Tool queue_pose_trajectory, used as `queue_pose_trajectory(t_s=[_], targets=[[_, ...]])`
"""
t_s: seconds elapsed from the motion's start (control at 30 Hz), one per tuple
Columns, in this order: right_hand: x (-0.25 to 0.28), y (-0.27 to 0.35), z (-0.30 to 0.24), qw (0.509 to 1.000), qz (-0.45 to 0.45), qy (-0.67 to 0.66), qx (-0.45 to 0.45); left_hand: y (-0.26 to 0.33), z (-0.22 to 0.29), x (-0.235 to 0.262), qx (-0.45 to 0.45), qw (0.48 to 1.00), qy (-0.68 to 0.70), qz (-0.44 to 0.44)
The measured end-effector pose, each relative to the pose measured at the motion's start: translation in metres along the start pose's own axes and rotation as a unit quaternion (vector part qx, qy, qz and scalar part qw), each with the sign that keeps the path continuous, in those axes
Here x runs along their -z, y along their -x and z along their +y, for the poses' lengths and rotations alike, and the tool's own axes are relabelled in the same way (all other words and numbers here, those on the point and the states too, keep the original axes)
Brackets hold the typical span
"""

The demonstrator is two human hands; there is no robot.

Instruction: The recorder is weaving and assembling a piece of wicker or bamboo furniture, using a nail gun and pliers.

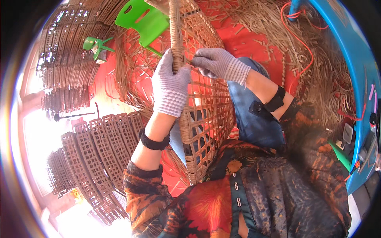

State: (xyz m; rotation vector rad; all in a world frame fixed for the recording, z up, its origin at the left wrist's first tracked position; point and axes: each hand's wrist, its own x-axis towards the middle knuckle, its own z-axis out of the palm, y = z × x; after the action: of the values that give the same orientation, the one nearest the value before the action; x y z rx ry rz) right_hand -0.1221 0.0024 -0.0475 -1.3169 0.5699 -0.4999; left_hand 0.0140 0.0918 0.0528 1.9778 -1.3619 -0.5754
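Observation:
A tan woven basket (189, 152) with an open lattice stands on its side across my lap. Its thick wrapped rim (176, 27) runs up the middle of the view. My left hand (170, 87), in a striped grey-white knit glove, is closed around this rim with the thumb across it. On the rim's right side, my right hand (217, 63) wears a matching glove. Its fingertips are pinched together beside the rim on what looks like a thin strand (188, 62) of weaving material. The strand's far end is hidden by the rim and fingers.
Loose flat strips (262, 20) are scattered over the red floor covering (234, 33). A green chair (145, 22) stands ahead, a small green stool (96, 45) further left. Stacked brown lattice panels (93, 154) line the left. A blue table (349, 51) curves along the right, near an orange cord (303, 43).

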Motion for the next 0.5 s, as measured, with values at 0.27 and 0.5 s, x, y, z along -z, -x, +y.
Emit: queue_pose_trajectory(t_s=[0.27,0.5], targets=[[0.013,0.023,-0.005,0.973,0.061,0.160,0.157,0.006,0.008,-0.008,-0.039,0.999,-0.005,0.004],[0.043,0.054,-0.010,0.956,0.109,0.219,0.161,0.000,0.027,-0.034,-0.100,0.994,0.028,-0.035]])
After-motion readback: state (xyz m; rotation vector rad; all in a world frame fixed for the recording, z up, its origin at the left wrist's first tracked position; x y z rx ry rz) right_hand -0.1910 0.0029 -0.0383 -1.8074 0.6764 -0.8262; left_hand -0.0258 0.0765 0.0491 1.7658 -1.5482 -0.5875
